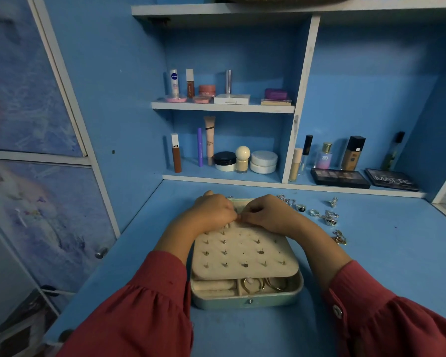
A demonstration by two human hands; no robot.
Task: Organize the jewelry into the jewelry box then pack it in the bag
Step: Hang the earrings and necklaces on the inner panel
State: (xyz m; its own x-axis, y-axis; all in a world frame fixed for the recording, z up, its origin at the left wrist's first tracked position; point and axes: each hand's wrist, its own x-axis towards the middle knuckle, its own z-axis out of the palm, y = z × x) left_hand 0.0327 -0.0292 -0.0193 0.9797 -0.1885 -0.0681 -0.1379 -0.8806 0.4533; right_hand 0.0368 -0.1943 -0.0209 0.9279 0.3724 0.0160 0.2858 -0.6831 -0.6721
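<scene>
both hands [238,215] at earring panel [245,251]

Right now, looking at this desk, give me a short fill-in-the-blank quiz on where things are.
1. Both hands, left and right, meet at the ____ edge of the earring panel.
2. The loose silver rings lie on the desk to the ____ of the jewelry box.
3. The sleeves are ____ in colour.
4. The two eyeshadow palettes lie ____ on the low shelf.

Missing words: far; right; red; flat
</scene>
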